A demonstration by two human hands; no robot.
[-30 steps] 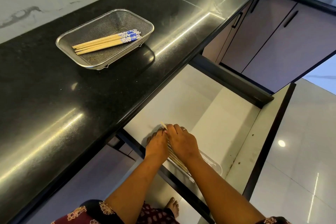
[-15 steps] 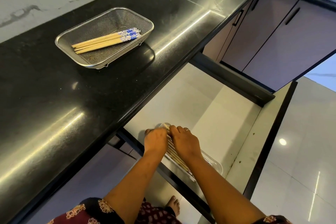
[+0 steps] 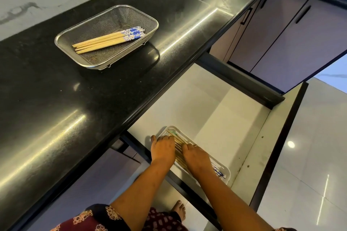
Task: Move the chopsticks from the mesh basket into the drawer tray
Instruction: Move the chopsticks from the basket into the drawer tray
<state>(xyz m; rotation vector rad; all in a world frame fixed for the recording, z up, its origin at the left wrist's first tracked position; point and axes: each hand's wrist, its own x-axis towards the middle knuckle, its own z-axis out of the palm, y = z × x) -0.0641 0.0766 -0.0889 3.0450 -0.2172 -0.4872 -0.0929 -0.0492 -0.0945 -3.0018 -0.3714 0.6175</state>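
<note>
The mesh basket (image 3: 62, 43) stands on the black counter with several blue-tipped wooden chopsticks (image 3: 105, 40) lying in it. Below, in the open drawer, a white tray (image 3: 226, 171) holds another bundle of chopsticks (image 3: 178, 147). My left hand (image 3: 162, 151) rests its bent fingertips on the bundle's left side, thumb spread away. My right hand (image 3: 195, 157) lays its fingertips on the bundle's right side, and its thumb is hidden. The blue ends (image 3: 217, 171) poke out past my right wrist.
The black counter (image 3: 56, 108) overhangs the drawer's left part. The drawer floor (image 3: 206, 99) is white, and its dark front panel (image 3: 277, 137) runs along the right. Cabinet doors (image 3: 291, 33) with black handles stand beyond. My bare foot (image 3: 179, 212) shows on the tiled floor.
My two hands have drawn apart over the tray, and the chopsticks between them now lie flat in it. The basket and its chopsticks have not moved.
</note>
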